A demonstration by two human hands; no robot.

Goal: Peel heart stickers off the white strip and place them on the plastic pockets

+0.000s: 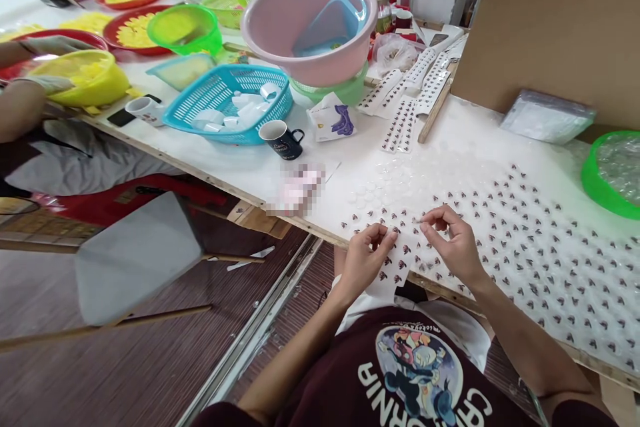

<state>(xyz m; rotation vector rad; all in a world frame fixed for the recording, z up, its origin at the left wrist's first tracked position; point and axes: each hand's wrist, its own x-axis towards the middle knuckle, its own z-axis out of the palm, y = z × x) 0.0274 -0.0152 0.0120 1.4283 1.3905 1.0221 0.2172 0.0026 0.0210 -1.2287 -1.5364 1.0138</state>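
Left hand (369, 255) pinches a sticker strip (393, 272) running up-down below centre; right hand (457, 243), farther rightward, has fingertips together, contents unclear.

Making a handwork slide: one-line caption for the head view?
Left hand holding a sticker sheet at the edge of a white tabletop, right hand pinched nearby.

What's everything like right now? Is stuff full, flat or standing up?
Left hand: pinching the sticker strip.
Right hand: thumb and finger close together; can't tell what's between.
Sticker strip: partly past the table edge.
Black mug: upright.
Blue basket: holding white pieces.
Pink basin: holding a blue container.
Yellow bowl: holding yellow pieces.
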